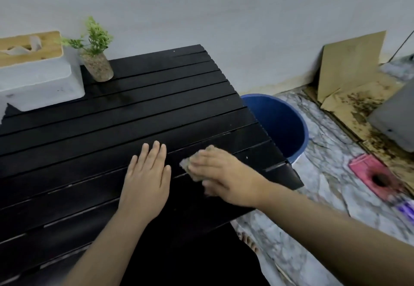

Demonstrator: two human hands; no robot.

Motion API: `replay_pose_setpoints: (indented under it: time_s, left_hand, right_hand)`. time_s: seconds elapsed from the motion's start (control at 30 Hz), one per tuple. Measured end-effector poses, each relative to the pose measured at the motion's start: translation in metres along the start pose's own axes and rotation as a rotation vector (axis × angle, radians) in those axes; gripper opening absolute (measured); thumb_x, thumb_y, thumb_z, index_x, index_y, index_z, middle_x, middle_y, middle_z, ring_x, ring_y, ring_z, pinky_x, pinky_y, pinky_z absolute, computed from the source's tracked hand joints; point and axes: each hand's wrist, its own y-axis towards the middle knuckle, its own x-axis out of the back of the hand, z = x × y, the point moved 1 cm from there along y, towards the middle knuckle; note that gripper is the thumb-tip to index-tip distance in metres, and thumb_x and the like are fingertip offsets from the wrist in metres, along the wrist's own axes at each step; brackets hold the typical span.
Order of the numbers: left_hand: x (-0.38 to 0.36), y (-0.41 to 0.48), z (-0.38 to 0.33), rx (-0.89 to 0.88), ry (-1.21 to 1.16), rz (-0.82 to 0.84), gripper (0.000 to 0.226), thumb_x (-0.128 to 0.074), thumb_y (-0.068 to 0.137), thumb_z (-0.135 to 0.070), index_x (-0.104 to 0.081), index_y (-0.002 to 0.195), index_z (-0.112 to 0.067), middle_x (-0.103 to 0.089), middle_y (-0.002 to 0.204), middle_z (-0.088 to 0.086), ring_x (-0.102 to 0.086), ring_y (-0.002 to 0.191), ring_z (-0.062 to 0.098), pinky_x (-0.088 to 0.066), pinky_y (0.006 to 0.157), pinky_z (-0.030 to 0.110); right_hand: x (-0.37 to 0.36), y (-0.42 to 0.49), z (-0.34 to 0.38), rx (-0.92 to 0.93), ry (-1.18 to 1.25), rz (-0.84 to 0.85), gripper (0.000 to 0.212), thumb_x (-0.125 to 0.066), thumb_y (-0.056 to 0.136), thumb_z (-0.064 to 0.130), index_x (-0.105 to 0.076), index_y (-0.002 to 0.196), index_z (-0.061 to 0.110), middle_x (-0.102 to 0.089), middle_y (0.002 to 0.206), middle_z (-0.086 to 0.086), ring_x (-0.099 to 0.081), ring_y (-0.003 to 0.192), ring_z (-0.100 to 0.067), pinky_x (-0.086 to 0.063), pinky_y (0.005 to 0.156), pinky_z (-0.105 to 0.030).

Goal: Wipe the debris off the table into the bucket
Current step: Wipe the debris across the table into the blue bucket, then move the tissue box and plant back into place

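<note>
A black slatted table (139, 111) fills the left and middle of the head view. My right hand (224, 176) presses a small grey-brown cloth (190, 164) flat on the table near its right edge; the hand looks blurred. My left hand (147, 180) lies flat and open on the slats just left of the cloth, fingers together. A blue bucket (284, 122) stands on the floor right against the table's right edge, partly hidden by it. A few tiny pale specks (246, 157) lie on the slats near the right edge.
At the table's far left stand a white tissue box with a wooden lid (38, 77) and a small potted plant in a glass (97, 61). Cardboard (349, 68) leans on the wall over dirty floor. A pink floor drain (378, 178) lies right of the table.
</note>
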Motion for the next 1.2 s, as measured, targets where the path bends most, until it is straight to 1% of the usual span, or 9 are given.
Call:
replay_pose_setpoints:
  time_s: [0.1, 0.2, 0.3, 0.53, 0.63, 0.73, 0.93, 1.1, 1.2]
  left_hand:
    - [-0.001, -0.007, 0.003, 0.005, 0.035, 0.033, 0.054, -0.019, 0.095, -0.036, -0.010, 0.145, -0.019, -0.005, 0.157, -0.004, 0.012, 0.138, 0.006, 0.002, 0.115, 0.033]
    - [0.001, -0.002, -0.011, 0.016, -0.012, 0.031, 0.054, -0.017, 0.095, -0.038, -0.012, 0.145, -0.018, -0.006, 0.157, -0.003, 0.012, 0.136, 0.004, 0.002, 0.115, 0.032]
    - [-0.007, -0.004, -0.042, -0.049, -0.051, 0.061, 0.054, -0.015, 0.095, -0.038, -0.008, 0.145, -0.019, -0.003, 0.157, -0.004, 0.013, 0.136, 0.004, 0.004, 0.114, 0.030]
    - [-0.025, -0.019, -0.065, -0.057, 0.035, 0.031, 0.055, -0.010, 0.095, -0.040, 0.003, 0.145, -0.020, 0.005, 0.157, -0.003, 0.014, 0.142, 0.015, 0.009, 0.114, 0.034]
    - [-0.023, -0.017, -0.068, -0.066, -0.005, 0.044, 0.054, -0.012, 0.095, -0.040, -0.002, 0.145, -0.021, 0.003, 0.157, -0.004, 0.013, 0.142, 0.014, 0.010, 0.114, 0.033]
    - [-0.012, -0.014, -0.057, -0.069, -0.020, -0.035, 0.053, -0.017, 0.095, -0.040, -0.014, 0.145, -0.021, -0.010, 0.156, -0.004, 0.006, 0.144, 0.014, 0.008, 0.114, 0.032]
    - [0.042, 0.026, 0.038, 0.162, -0.073, -0.217, 0.050, -0.029, 0.095, -0.035, -0.028, 0.142, -0.019, -0.022, 0.154, 0.000, -0.002, 0.144, 0.017, -0.001, 0.117, 0.037]
    - [0.104, 0.097, 0.107, 0.238, -0.002, -0.347, 0.048, -0.030, 0.095, -0.034, -0.030, 0.140, -0.020, -0.022, 0.154, 0.002, -0.002, 0.144, 0.022, -0.007, 0.116, 0.041]
    - [0.133, 0.143, 0.145, 0.253, 0.023, -0.410, 0.049, -0.027, 0.095, -0.031, -0.027, 0.142, -0.016, -0.019, 0.155, 0.004, -0.003, 0.144, 0.024, -0.010, 0.116, 0.041]
  right_hand:
    - [0.007, -0.036, 0.005, 0.163, 0.052, 0.147, 0.039, -0.056, 0.090, 0.031, -0.056, 0.124, 0.011, -0.057, 0.132, -0.007, -0.040, 0.131, -0.020, -0.026, 0.114, -0.036]
    - [0.034, -0.038, -0.036, -0.069, 0.007, 0.069, 0.035, -0.055, 0.092, 0.019, -0.056, 0.124, 0.007, -0.054, 0.135, -0.010, -0.040, 0.132, -0.023, -0.030, 0.112, -0.041]
    - [0.044, -0.032, -0.059, -0.410, -0.063, -0.112, 0.039, -0.048, 0.096, 0.021, -0.045, 0.134, 0.011, -0.042, 0.145, -0.007, -0.028, 0.139, -0.022, -0.018, 0.116, -0.036]
    - [0.030, -0.070, -0.029, -0.304, -0.103, -0.080, 0.041, -0.049, 0.095, 0.024, -0.045, 0.134, 0.013, -0.045, 0.142, -0.005, -0.032, 0.137, -0.020, -0.015, 0.117, -0.031]
    - [0.033, -0.070, -0.021, -0.404, -0.061, -0.046, 0.041, -0.041, 0.097, 0.035, -0.040, 0.137, 0.028, -0.036, 0.148, 0.007, -0.019, 0.141, -0.013, -0.007, 0.117, -0.035]
    - [0.037, -0.055, -0.012, -0.525, 0.054, -0.087, 0.039, -0.031, 0.097, 0.044, -0.040, 0.134, 0.038, -0.031, 0.149, 0.015, -0.010, 0.142, -0.004, 0.003, 0.117, -0.041]
    - [0.022, 0.029, 0.005, -0.462, 0.169, -0.163, 0.041, -0.033, 0.097, 0.043, -0.039, 0.136, 0.033, -0.031, 0.150, 0.014, -0.010, 0.141, -0.002, -0.004, 0.117, -0.034]
    - [-0.008, 0.145, 0.003, -0.452, 0.521, -0.128, 0.043, -0.046, 0.094, 0.038, -0.037, 0.137, 0.036, -0.035, 0.148, 0.013, -0.023, 0.137, -0.003, -0.020, 0.112, -0.027]
    - [-0.023, 0.214, -0.012, -0.518, 0.705, -0.182, 0.046, -0.052, 0.091, 0.039, -0.039, 0.135, 0.037, -0.040, 0.144, 0.013, -0.034, 0.131, -0.006, -0.029, 0.107, -0.028]
